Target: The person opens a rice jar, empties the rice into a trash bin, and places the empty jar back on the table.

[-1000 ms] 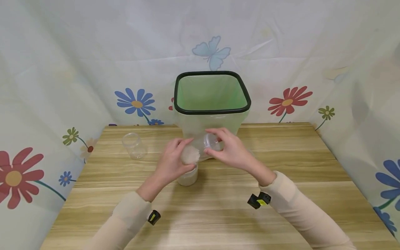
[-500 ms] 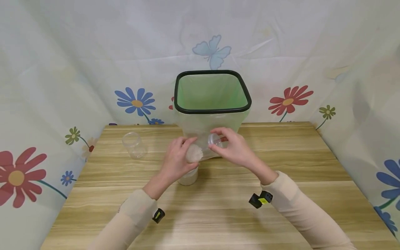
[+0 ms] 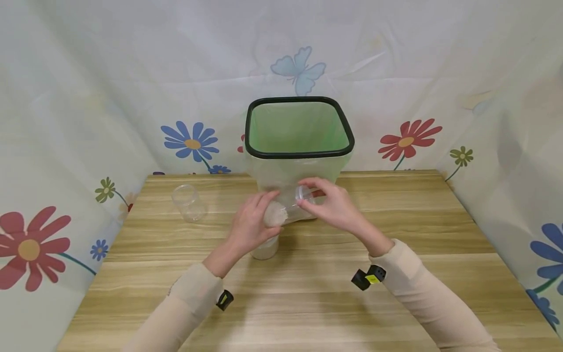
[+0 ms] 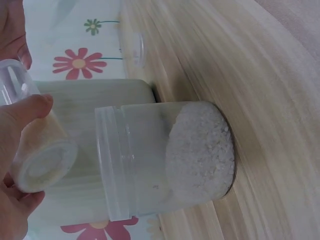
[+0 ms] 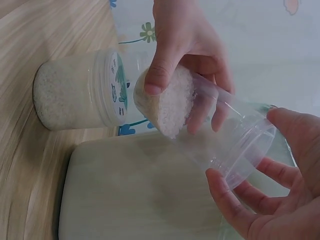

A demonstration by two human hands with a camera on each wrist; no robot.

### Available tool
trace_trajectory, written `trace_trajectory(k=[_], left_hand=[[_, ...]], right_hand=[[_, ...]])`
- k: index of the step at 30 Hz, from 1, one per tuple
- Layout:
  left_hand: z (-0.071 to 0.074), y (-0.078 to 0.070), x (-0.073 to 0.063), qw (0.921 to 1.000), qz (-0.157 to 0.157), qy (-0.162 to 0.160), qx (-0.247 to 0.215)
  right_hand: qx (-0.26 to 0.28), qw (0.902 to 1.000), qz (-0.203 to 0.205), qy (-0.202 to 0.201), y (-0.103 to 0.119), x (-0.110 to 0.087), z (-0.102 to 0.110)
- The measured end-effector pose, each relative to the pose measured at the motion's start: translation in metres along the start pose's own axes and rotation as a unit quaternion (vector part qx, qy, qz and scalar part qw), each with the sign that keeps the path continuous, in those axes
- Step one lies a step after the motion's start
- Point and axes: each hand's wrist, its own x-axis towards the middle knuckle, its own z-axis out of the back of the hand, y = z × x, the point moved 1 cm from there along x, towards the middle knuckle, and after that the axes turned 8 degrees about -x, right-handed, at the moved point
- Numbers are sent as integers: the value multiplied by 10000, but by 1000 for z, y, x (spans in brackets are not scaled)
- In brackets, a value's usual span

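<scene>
A clear plastic jar (image 5: pixel 235 117) with white rice in its bottom end is held tilted above the table, its mouth toward the right. My left hand (image 3: pixel 248 225) grips its rice-filled end between thumb and fingers. My right hand (image 3: pixel 332 205) pinches the clear rim at the mouth, with thumb and fingertips spread around it. Under my left hand stands a second jar (image 4: pixel 150 155), upright on the table, partly filled with rice; its lid with a green-and-white label (image 5: pixel 119 87) shows in the right wrist view. The left hand hides its top in the head view.
A green bin (image 3: pixel 299 155) with a black rim stands just behind the hands, a pale liner over it. An empty-looking clear jar (image 3: pixel 189 203) stands on the wooden table (image 3: pixel 308 303) at the left. Flower-patterned curtain (image 3: pixel 132 88) surrounds the back and sides.
Both hands have shifted slightly to the right and away from me with the tilted rice jar. The standing jars and the bin have stayed in place.
</scene>
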Motion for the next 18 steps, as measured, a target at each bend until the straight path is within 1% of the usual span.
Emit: trace_trajectory(k=[3,9,18], left_hand=[[2,-2,1,9998,58,139,-100],[6,-2,3,9994,11,284,-197],[8,-2,2,9980,-320,527,-126]], right_hand=[[67,9999,-92,30,0,0,3],[88,9998,-172,77,-1,0,6],[-10,9998,-92,169,-4,-2,10]])
